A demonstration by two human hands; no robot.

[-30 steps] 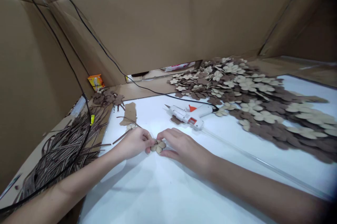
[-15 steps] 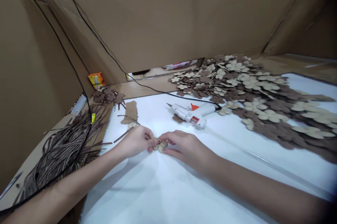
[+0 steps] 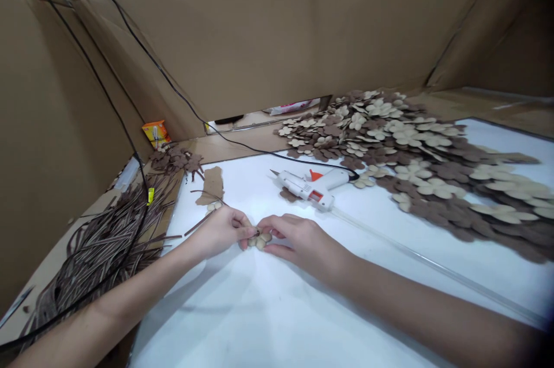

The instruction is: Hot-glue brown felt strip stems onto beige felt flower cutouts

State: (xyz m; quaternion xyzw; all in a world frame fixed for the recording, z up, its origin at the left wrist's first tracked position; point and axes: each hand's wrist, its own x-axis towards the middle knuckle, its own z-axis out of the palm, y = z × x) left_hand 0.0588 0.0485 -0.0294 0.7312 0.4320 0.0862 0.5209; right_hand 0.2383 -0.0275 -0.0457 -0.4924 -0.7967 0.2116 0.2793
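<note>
A small beige flower [image 3: 260, 241] with rounded petals is held between my two hands, low over the white board [image 3: 277, 310]. My left hand [image 3: 227, 231] pinches its left side, thumb and fingers together. From the other side, the fingers and thumb of my right hand [image 3: 298, 236] close on its right edge. Something dark shows at the flower's centre, partly hidden by my fingertips. Behind my hands lies a white glue gun [image 3: 305, 188] with an orange trigger, a clear glue stick [image 3: 389, 242] running out of its back.
Beige and brown flower cut-outs [image 3: 407, 137] are heaped at the right and back. Brown strips [image 3: 108, 241] pile up on the left. A cardboard scrap [image 3: 212, 184] lies behind my left hand. A black cable [image 3: 190, 105] hangs down to the glue gun. Cardboard walls [image 3: 242, 33] stand around.
The whole view has shifted slightly. Both hands keep the same grip on the flower, with hardly any movement of the fingers.
</note>
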